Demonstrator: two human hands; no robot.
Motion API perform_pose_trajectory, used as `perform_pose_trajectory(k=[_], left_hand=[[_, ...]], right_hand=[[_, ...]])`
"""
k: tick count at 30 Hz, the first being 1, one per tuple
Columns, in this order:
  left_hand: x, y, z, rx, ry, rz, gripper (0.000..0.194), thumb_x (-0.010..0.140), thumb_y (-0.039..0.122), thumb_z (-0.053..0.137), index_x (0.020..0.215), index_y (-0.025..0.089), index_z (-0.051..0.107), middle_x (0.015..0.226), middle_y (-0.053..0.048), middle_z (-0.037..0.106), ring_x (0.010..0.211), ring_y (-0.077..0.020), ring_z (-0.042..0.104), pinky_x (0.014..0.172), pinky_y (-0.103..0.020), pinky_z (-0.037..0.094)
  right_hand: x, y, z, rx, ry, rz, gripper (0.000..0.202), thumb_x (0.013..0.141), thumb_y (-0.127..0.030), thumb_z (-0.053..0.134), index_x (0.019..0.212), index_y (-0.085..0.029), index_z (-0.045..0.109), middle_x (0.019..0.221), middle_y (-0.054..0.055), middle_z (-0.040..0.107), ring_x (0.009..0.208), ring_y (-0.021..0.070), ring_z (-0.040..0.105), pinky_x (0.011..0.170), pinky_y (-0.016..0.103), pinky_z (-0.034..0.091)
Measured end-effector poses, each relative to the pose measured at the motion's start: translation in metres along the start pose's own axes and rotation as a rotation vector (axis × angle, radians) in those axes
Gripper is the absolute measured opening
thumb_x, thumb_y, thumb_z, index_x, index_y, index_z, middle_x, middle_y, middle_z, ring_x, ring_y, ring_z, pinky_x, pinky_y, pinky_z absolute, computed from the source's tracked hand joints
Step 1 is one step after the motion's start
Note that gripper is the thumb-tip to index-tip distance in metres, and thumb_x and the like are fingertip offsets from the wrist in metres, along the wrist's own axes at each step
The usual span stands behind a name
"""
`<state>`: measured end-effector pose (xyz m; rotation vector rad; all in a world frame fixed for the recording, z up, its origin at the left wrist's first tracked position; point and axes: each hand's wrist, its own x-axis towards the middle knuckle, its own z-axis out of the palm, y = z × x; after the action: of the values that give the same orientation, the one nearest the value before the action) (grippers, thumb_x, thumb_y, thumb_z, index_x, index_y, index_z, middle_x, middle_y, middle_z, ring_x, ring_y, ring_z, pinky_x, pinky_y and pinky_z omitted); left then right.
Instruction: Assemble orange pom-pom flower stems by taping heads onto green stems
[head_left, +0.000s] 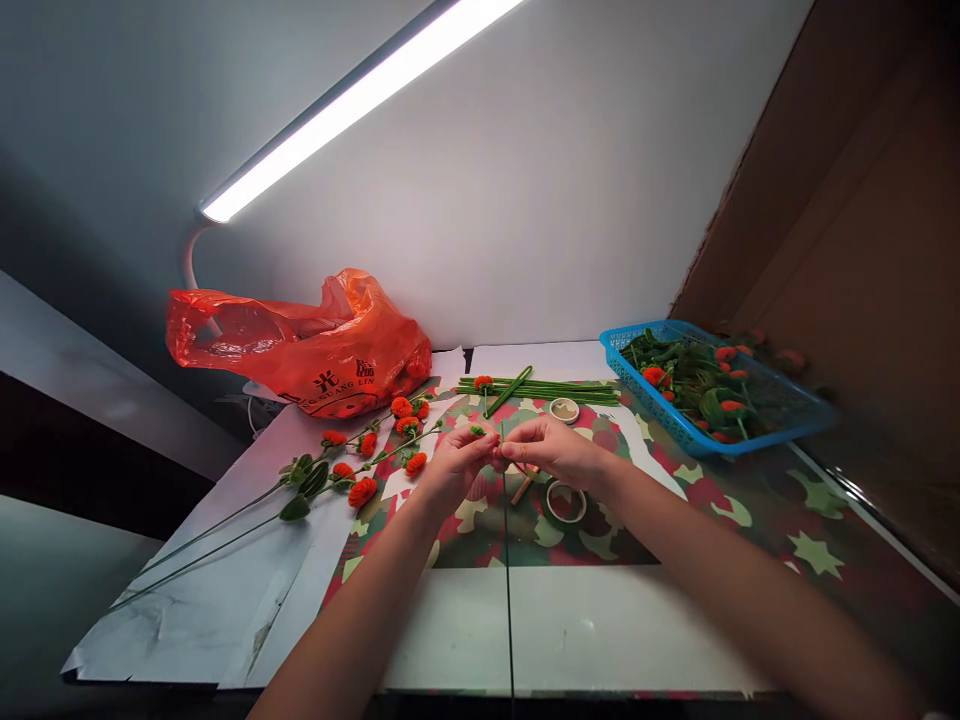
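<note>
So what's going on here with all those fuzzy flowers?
A person is working with both bare hands close together over a camouflage-patterned cover. The left hand has a small green piece at its fingertips, and the right hand seems to pinch a thin green stem. Exactly how those meet is too small to see. Long-stemmed orange flowers lie to the left, near an orange bag; a blue basket with more flowers sits to the right.

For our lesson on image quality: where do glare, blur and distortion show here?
Head view: the lamp glares near-white, the red plastic bag has shiny highlights; same head view: the blue basket looks stretched and blurs toward its right end.
</note>
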<state>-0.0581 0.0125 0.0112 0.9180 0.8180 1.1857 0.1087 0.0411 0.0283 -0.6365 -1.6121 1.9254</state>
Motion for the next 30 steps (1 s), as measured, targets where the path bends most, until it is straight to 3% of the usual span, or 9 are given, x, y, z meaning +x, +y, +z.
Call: perform_pose_trajectory(k=[4, 8, 12, 17, 21, 26, 30], left_hand=[[0.0, 0.004, -0.003, -0.058, -0.078, -0.121, 0.021, 0.062, 0.028, 0.076, 0.061, 0.012, 0.062, 0.057, 0.0, 0.055, 0.051, -0.0074, 0.049, 0.053, -0.021, 0.042], [0.0, -0.004, -0.002, -0.086, 0.0, -0.025, 0.022, 0.061, 0.029, 0.077, 0.071, 0.013, 0.065, 0.062, 0.0, 0.057, 0.056, -0.0075, 0.051, 0.057, -0.021, 0.043], [0.001, -0.009, 0.003, -0.041, 0.065, 0.052, 0.027, 0.059, 0.033, 0.078, 0.063, 0.013, 0.061, 0.056, 0.003, 0.053, 0.051, -0.0065, 0.048, 0.052, -0.021, 0.041], [0.001, -0.003, 0.0, -0.018, 0.077, 0.059, 0.034, 0.056, 0.041, 0.078, 0.062, 0.013, 0.06, 0.051, 0.003, 0.05, 0.046, -0.0075, 0.045, 0.045, -0.022, 0.04], [0.001, 0.005, -0.004, 0.002, 0.116, 0.117, 0.034, 0.054, 0.039, 0.08, 0.057, 0.013, 0.058, 0.054, 0.002, 0.053, 0.051, -0.0074, 0.048, 0.048, -0.02, 0.041], [0.0, 0.01, -0.005, 0.097, 0.057, 0.034, 0.029, 0.056, 0.036, 0.079, 0.062, 0.013, 0.063, 0.059, 0.0, 0.06, 0.056, -0.0104, 0.053, 0.055, -0.023, 0.044], [0.001, 0.008, -0.008, 0.09, 0.048, 0.06, 0.027, 0.058, 0.032, 0.08, 0.073, 0.014, 0.066, 0.06, 0.001, 0.061, 0.058, -0.0108, 0.056, 0.061, -0.025, 0.046]], right_hand=[[0.001, 0.002, 0.0, -0.001, 0.001, 0.002, 0.028, 0.068, -0.041, 0.071, 0.074, -0.014, 0.072, 0.072, 0.003, 0.067, 0.07, 0.0128, 0.057, 0.065, 0.025, 0.041], [0.001, 0.005, -0.002, -0.041, 0.057, -0.004, 0.034, 0.067, -0.046, 0.071, 0.076, -0.013, 0.072, 0.076, 0.005, 0.068, 0.072, 0.0141, 0.057, 0.064, 0.026, 0.041], [0.001, 0.003, 0.0, 0.02, 0.036, 0.012, 0.032, 0.068, -0.043, 0.072, 0.076, -0.013, 0.071, 0.078, 0.006, 0.069, 0.075, 0.0143, 0.059, 0.067, 0.026, 0.043], [0.0, -0.003, 0.006, 0.207, 0.005, 0.029, 0.03, 0.063, -0.039, 0.077, 0.075, -0.012, 0.07, 0.075, 0.006, 0.069, 0.074, 0.0149, 0.063, 0.079, 0.032, 0.047], [0.001, -0.003, 0.007, 0.22, 0.002, 0.036, 0.03, 0.062, -0.037, 0.078, 0.073, -0.01, 0.07, 0.073, 0.006, 0.069, 0.069, 0.0153, 0.065, 0.079, 0.034, 0.048], [0.002, 0.001, 0.003, 0.172, 0.005, 0.043, 0.029, 0.063, -0.037, 0.077, 0.075, -0.011, 0.072, 0.069, 0.005, 0.068, 0.067, 0.0139, 0.064, 0.076, 0.033, 0.049], [0.001, 0.0, 0.002, 0.151, 0.015, 0.052, 0.029, 0.063, -0.038, 0.077, 0.074, -0.011, 0.072, 0.068, 0.005, 0.067, 0.066, 0.0132, 0.063, 0.075, 0.032, 0.05]])
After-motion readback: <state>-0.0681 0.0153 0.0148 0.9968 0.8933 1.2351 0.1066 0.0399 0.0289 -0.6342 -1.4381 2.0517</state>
